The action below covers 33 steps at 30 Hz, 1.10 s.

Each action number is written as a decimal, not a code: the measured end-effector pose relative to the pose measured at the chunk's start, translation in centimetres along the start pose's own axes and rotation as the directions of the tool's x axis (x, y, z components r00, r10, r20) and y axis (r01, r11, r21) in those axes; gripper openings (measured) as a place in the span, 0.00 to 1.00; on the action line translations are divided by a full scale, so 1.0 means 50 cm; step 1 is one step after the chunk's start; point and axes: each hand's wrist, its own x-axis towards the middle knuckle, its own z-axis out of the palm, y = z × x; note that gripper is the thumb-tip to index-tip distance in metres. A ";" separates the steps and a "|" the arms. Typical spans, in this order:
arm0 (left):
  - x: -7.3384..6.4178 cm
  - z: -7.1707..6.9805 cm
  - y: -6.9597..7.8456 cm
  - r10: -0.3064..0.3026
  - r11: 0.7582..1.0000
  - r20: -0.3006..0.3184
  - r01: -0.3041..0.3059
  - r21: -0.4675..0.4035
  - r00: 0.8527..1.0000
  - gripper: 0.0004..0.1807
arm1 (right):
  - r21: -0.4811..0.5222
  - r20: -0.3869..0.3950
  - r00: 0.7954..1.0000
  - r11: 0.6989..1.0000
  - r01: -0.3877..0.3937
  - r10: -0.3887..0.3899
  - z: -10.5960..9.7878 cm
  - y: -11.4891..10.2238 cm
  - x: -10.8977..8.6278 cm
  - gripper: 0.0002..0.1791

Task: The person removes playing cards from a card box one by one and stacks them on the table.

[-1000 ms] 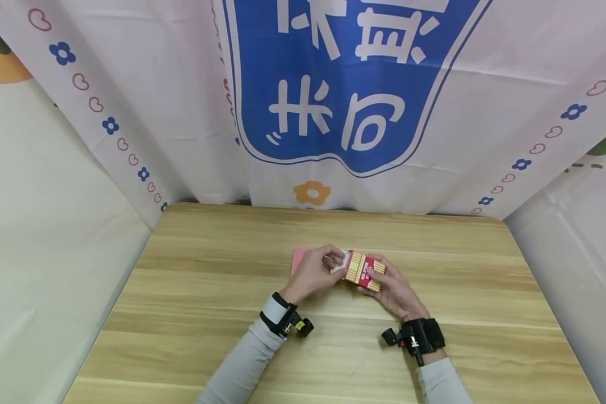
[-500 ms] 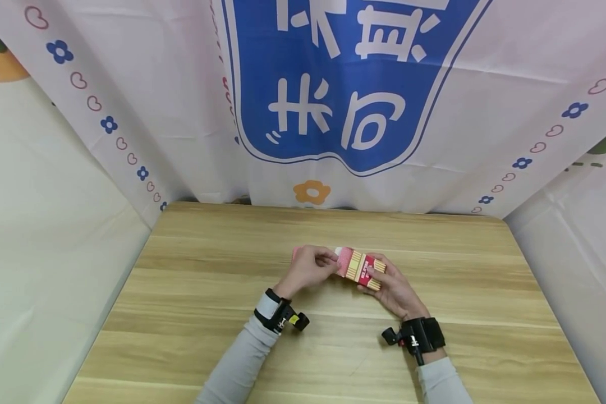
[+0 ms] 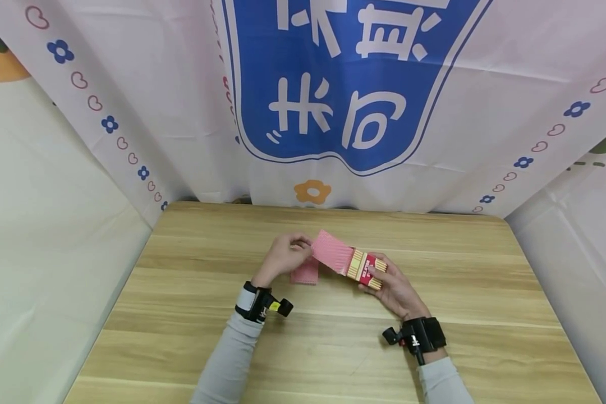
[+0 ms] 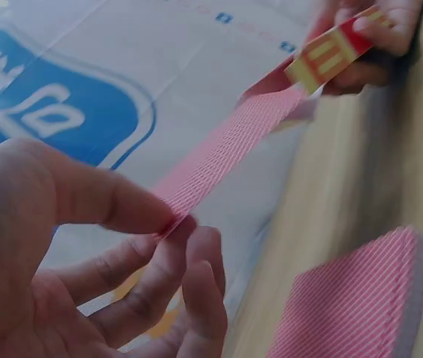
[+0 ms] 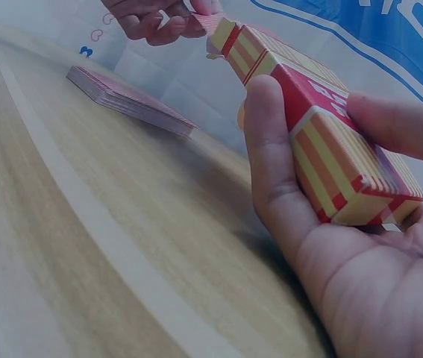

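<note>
My right hand (image 3: pixel 398 289) grips a small red-and-yellow striped card box (image 3: pixel 367 269), thumb on its front and fingers round the side. From the box's left end sticks out a pink-patterned playing card (image 3: pixel 332 251). My left hand (image 3: pixel 287 255) pinches the card's outer end between thumb and index finger; the other fingers curl loosely below, as the left wrist view shows. The card's inner end still overlaps the mouth of the box. Under it, a pink-backed stack of cards (image 3: pixel 305 274) lies on the table, its layered edges visible in the right wrist view.
The wood-grain table (image 3: pixel 207 336) extends on all sides of the hands. A white printed curtain (image 3: pixel 192 112) with a blue emblem hangs along the table's back edge. Pale cloth walls (image 3: pixel 45 235) stand at the left and right.
My left hand has moved left, away from the box, drawing the pink card further out. More of the stack on the table now shows. My right hand and the box have barely moved.
</note>
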 end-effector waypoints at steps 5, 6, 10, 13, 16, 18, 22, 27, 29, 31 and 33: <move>0.006 -0.033 -0.014 -0.097 0.987 -0.054 0.089 -0.137 0.994 0.13 | 0.002 0.013 1.000 1.000 -0.001 0.001 -0.001 -0.001 0.001 0.21; 0.008 -0.039 -0.018 -0.114 0.981 -0.063 0.102 -0.164 0.992 0.14 | 0.003 0.016 1.000 1.000 -0.002 0.002 -0.001 -0.001 0.001 0.21; 0.017 -0.054 -0.040 -0.158 0.967 -0.100 0.133 -0.215 0.982 0.14 | 0.016 0.001 1.000 1.000 -0.008 0.008 0.002 -0.005 0.000 0.20; 0.027 -0.060 -0.060 -0.190 0.954 -0.109 0.157 -0.256 0.976 0.14 | 0.023 0.000 1.000 1.000 -0.008 0.008 0.005 -0.008 0.000 0.21; 0.034 -0.062 -0.075 -0.221 0.940 -0.100 0.184 -0.287 0.970 0.14 | 0.022 0.020 1.000 1.000 -0.005 0.005 0.005 -0.011 -0.001 0.21; 0.035 -0.061 -0.081 -0.244 0.934 -0.089 0.209 -0.289 0.966 0.14 | 0.021 0.029 1.000 1.000 -0.005 0.004 0.005 -0.012 0.000 0.21; 0.036 -0.057 -0.088 -0.257 0.946 -0.082 0.233 -0.223 0.963 0.13 | 0.016 0.036 0.999 1.000 -0.004 0.004 0.003 -0.011 0.002 0.21; 0.042 -0.045 -0.099 -0.230 0.962 -0.084 0.214 -0.170 0.970 0.11 | 0.016 0.017 1.000 1.000 -0.004 0.004 0.003 -0.008 0.005 0.20; 0.044 -0.040 -0.103 -0.206 0.970 -0.088 0.192 -0.147 0.974 0.11 | 0.020 0.010 1.000 1.000 -0.006 0.006 0.003 -0.007 0.004 0.20; 0.045 -0.035 -0.107 -0.177 0.980 -0.094 0.166 -0.109 0.980 0.11 | 0.019 0.010 1.000 1.000 -0.005 0.005 0.004 -0.006 0.003 0.19; 0.045 -0.029 -0.111 -0.147 0.988 -0.100 0.141 -0.061 0.984 0.11 | 0.020 0.009 1.000 1.000 -0.007 0.007 0.004 -0.005 0.001 0.19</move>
